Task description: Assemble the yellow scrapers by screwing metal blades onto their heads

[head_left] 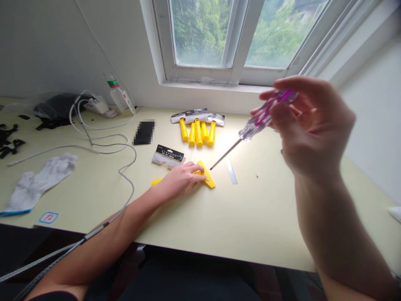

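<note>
My left hand lies flat on a yellow scraper on the pale green table, pressing it down. My right hand is raised above the table and holds a screwdriver with a clear purple handle. Its metal shaft slants down to the left, and its tip hovers just above the scraper's head. A thin metal blade lies on the table right of the scraper, and a tiny screw sits farther right.
Several packaged yellow scrapers lie near the window wall, with an opened package card in front. Left are a white glove, grey cables, a plastic bottle and black scraps.
</note>
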`<state>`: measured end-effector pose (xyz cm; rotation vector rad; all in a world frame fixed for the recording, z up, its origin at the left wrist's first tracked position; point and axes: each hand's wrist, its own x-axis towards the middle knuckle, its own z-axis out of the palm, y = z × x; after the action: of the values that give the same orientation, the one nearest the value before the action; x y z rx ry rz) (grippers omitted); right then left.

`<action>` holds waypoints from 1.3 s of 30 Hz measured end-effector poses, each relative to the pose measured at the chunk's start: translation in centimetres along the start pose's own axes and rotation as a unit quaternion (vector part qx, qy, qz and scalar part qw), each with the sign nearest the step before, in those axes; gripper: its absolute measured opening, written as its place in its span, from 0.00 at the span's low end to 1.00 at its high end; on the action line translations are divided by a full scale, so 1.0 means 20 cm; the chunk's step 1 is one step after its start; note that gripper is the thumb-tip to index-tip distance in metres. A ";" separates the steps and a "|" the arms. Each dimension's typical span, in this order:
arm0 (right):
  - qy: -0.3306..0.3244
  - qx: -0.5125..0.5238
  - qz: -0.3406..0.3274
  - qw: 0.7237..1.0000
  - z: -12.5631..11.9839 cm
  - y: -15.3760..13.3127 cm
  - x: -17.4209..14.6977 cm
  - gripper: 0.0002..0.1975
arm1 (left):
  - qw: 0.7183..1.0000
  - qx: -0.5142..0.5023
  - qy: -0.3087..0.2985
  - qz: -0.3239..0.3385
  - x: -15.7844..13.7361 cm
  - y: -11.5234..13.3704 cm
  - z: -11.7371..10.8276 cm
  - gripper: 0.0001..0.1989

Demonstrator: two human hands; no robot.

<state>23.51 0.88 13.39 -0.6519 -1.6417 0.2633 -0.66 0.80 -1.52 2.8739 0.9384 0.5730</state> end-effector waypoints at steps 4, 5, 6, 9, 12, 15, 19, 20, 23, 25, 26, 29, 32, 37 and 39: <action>0.059 -0.026 0.002 0.998 -0.07 0.03 0.05 0.10 | 1.000 -0.003 0.021 0.013 0.00 0.00 -0.01 0.16; 0.067 -0.029 0.004 0.997 -0.08 0.04 0.06 0.10 | 0.999 -0.006 0.033 0.015 0.00 0.00 -0.01 0.16; 0.072 -0.029 0.009 0.997 -0.09 0.05 0.06 0.10 | 0.999 -0.012 0.048 0.016 0.00 0.00 -0.02 0.16; 0.079 0.002 0.041 0.996 -0.09 0.09 0.05 0.10 | 0.994 -0.038 0.102 0.017 0.01 0.01 -0.04 0.16; 0.050 0.021 0.065 0.996 -0.08 0.12 0.02 0.08 | 0.991 -0.041 0.130 0.012 0.01 0.03 -0.05 0.15; -0.135 -0.090 0.089 0.983 -0.06 0.14 0.00 0.04 | 0.991 -0.024 0.132 0.003 0.01 0.02 -0.06 0.15; -0.451 -0.186 0.126 0.864 -0.01 0.23 -0.03 0.07 | 0.993 -0.014 0.115 -0.007 0.00 0.00 -0.07 0.17; -0.494 -0.182 0.141 0.838 0.01 0.26 -0.04 0.08 | 0.994 -0.014 0.113 -0.008 0.00 0.00 -0.07 0.17; -0.550 -0.151 0.207 0.795 0.07 0.34 -0.08 0.10 | 0.993 -0.008 0.118 -0.010 0.00 -0.01 -0.07 0.17; -0.546 -0.111 0.253 0.791 0.11 0.37 -0.11 0.10 | 0.992 -0.002 0.129 -0.010 0.00 0.00 -0.07 0.17; -0.541 -0.086 0.276 0.790 0.12 0.37 -0.12 0.11 | 0.991 0.001 0.135 -0.010 0.00 0.01 -0.07 0.16; -0.546 -0.020 0.321 0.773 0.16 0.34 -0.15 0.12 | 0.989 0.005 0.145 -0.013 0.00 0.02 -0.07 0.15; -0.549 -0.022 0.313 0.775 0.19 0.32 -0.17 0.12 | 0.989 0.001 0.145 -0.023 0.01 0.03 -0.08 0.15; -0.516 -0.042 0.306 0.799 0.23 0.34 -0.20 0.13 | 0.990 0.000 0.141 -0.026 0.01 0.01 -0.08 0.15; -0.512 -0.037 0.315 0.799 0.23 0.36 -0.21 0.14 | 0.990 -0.004 0.139 -0.025 0.01 0.01 -0.07 0.15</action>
<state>21.13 5.23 5.27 -1.2408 -2.4034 1.2155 -0.99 0.67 -0.07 2.8013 1.0332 0.9899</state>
